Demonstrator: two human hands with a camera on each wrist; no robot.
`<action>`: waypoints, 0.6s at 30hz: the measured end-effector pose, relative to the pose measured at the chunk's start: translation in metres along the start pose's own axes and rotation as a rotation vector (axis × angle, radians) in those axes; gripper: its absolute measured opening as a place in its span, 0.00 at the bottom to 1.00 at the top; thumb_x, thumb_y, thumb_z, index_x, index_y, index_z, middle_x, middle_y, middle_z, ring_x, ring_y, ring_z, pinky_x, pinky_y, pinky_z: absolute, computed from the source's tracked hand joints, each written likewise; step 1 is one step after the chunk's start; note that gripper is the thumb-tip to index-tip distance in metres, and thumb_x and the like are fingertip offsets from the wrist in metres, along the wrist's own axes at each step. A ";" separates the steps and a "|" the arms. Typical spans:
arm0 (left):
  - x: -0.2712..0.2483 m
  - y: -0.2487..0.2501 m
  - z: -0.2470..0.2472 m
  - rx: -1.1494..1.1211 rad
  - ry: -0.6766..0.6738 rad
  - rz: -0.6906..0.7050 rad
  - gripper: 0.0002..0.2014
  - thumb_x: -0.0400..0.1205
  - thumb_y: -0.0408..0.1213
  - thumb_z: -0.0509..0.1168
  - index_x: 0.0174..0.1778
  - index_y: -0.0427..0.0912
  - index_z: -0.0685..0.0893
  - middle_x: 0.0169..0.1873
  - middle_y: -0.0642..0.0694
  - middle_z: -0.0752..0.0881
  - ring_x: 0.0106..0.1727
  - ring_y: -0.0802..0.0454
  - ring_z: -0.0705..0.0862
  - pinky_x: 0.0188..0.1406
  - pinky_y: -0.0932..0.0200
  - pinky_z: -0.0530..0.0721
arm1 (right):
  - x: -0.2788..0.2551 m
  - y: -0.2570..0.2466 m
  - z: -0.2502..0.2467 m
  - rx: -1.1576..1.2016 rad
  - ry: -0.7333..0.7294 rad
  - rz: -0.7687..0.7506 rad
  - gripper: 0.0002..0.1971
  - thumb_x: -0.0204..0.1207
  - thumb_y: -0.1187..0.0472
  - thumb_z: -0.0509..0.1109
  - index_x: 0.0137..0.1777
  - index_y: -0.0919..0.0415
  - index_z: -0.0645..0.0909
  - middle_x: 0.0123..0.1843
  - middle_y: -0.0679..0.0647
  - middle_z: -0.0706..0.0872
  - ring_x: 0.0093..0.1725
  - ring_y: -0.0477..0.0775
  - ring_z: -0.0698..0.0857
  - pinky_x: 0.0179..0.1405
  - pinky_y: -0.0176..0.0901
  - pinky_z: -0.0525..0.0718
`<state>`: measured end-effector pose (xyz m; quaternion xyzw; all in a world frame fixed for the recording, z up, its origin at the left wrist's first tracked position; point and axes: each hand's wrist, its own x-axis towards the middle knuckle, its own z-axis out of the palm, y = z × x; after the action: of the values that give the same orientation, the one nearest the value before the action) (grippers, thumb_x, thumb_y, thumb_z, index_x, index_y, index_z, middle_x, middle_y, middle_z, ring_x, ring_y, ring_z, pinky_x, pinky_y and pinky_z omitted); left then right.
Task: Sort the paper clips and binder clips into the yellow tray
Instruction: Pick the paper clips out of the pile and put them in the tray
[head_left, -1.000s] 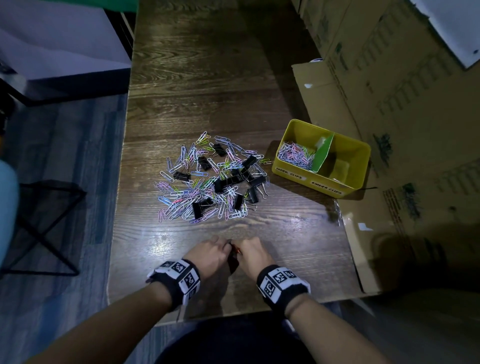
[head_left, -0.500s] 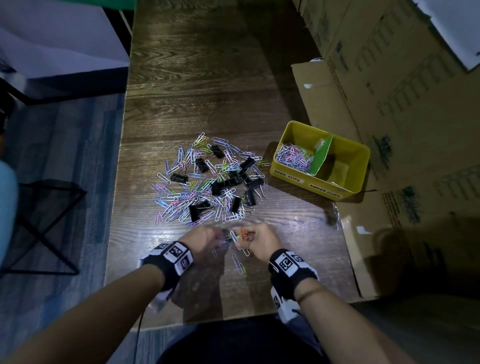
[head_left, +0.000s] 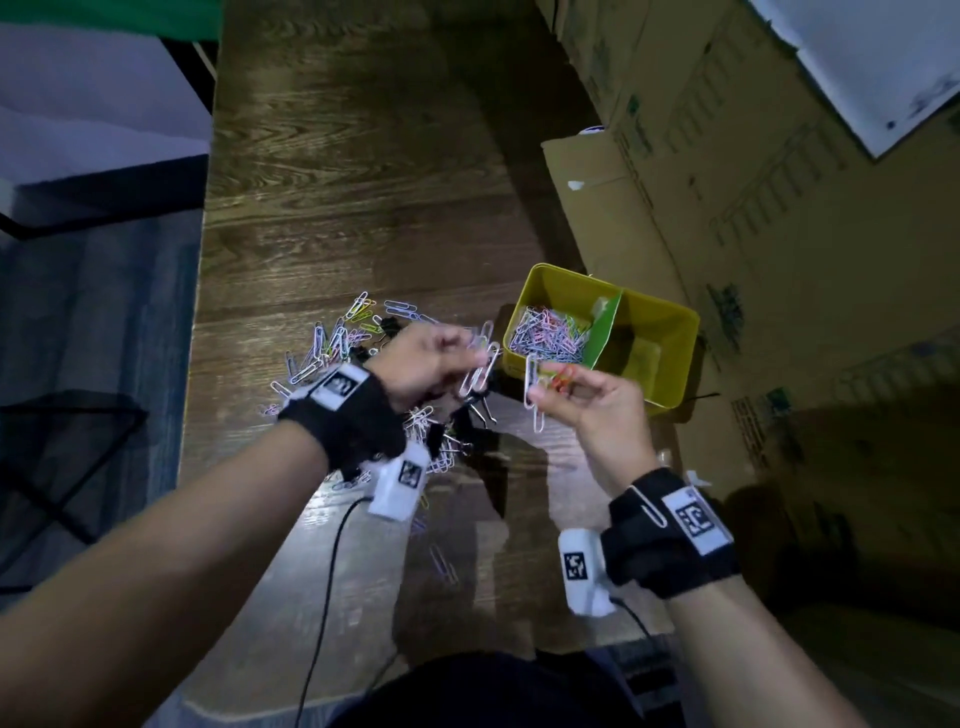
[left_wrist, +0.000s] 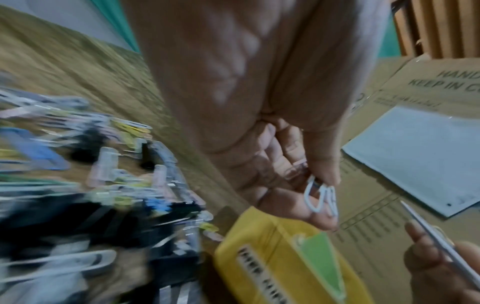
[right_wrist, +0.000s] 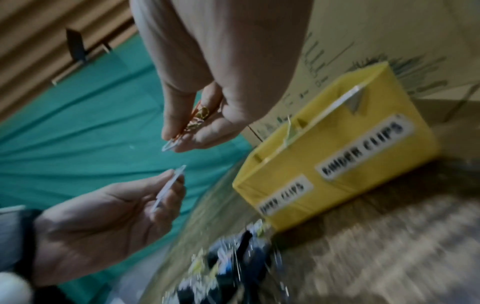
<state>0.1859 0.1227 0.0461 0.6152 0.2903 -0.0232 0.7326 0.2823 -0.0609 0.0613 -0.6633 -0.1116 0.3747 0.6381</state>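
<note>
Both hands hover above the table just left of the yellow tray (head_left: 649, 400). My left hand (head_left: 475, 358) pinches a few white paper clips (head_left: 480, 371), which the left wrist view also shows between thumb and fingertips (left_wrist: 322, 195). My right hand (head_left: 545, 387) pinches a white clip and red-orange paper clips (head_left: 563, 375) between thumb and fingers (right_wrist: 187, 131). The tray's left compartment holds a heap of coloured paper clips (head_left: 550, 338), walled off by a green divider (head_left: 605, 332). The mixed pile of paper clips (head_left: 332, 343) and black binder clips (head_left: 470, 415) lies under my left wrist.
Cardboard boxes (head_left: 727, 182) stand along the table's right side behind the tray. One white clip (head_left: 647, 506) hangs on my right wristband. A couple of loose clips (head_left: 441, 564) lie near the front edge. The table's left edge (head_left: 200, 291) drops to the floor.
Both hands have lifted off the table near the front edge and moved forward and right toward the tray, each carrying paper clips. A few clips stayed on the table where they were.
</note>
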 end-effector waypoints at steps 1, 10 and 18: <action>0.014 0.011 0.008 0.000 0.001 0.017 0.07 0.75 0.32 0.70 0.32 0.41 0.82 0.24 0.46 0.83 0.24 0.52 0.78 0.26 0.61 0.77 | 0.005 -0.009 -0.004 0.024 0.014 -0.021 0.14 0.64 0.73 0.79 0.45 0.56 0.88 0.39 0.49 0.92 0.41 0.47 0.86 0.47 0.40 0.88; 0.092 0.039 0.063 0.918 0.064 0.021 0.07 0.78 0.38 0.66 0.46 0.41 0.87 0.44 0.40 0.89 0.45 0.44 0.85 0.41 0.62 0.77 | 0.077 -0.048 -0.026 -0.078 0.137 -0.010 0.12 0.65 0.74 0.78 0.44 0.60 0.86 0.41 0.59 0.90 0.41 0.55 0.87 0.49 0.50 0.89; 0.067 0.031 0.040 0.785 0.158 0.178 0.08 0.81 0.36 0.64 0.50 0.48 0.88 0.40 0.49 0.89 0.44 0.51 0.87 0.47 0.66 0.79 | 0.129 -0.032 -0.015 -0.945 0.028 0.047 0.19 0.70 0.54 0.77 0.61 0.57 0.85 0.61 0.56 0.87 0.63 0.53 0.83 0.67 0.40 0.77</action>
<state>0.2694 0.1148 0.0460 0.8707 0.2604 -0.0215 0.4167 0.3922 0.0133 0.0442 -0.8882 -0.2463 0.2884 0.2593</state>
